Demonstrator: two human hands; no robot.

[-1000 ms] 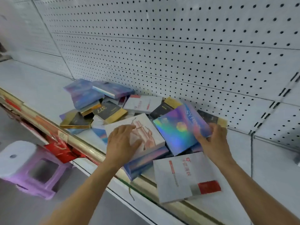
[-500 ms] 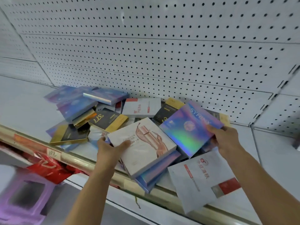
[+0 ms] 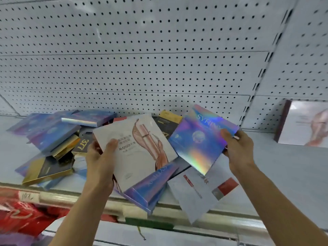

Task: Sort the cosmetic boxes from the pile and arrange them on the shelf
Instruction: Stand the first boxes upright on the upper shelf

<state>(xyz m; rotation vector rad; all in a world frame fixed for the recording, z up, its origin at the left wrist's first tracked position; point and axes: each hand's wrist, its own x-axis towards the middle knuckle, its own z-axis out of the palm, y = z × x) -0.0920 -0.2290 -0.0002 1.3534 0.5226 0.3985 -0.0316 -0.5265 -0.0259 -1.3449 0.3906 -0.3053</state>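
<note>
Nearest, a white box with a red patch [image 3: 200,190] juts over the shelf [image 3: 284,174] front edge. The left hand [image 3: 101,162] grips the white box with a rose-gold print [image 3: 138,148] at its left edge, thumb curled on top. The right hand [image 3: 237,150] pinches the holographic box [image 3: 198,137] by its right corner, lifted and tilted. Behind lies the pile [image 3: 58,139] of blue and black-gold boxes. Far right, another white box [image 3: 301,123] leans upright against the pegboard [image 3: 159,59].

Two hands, left [image 3: 99,162] and right [image 3: 238,150], each hold one box. White Marubi boxes: two, one held [image 3: 142,150], one upright [image 3: 305,125] right of the pile. Holographic Syrinx boxes: at least five. Black-and-gold boxes: at least four. White-and-red boxes: two.
</note>
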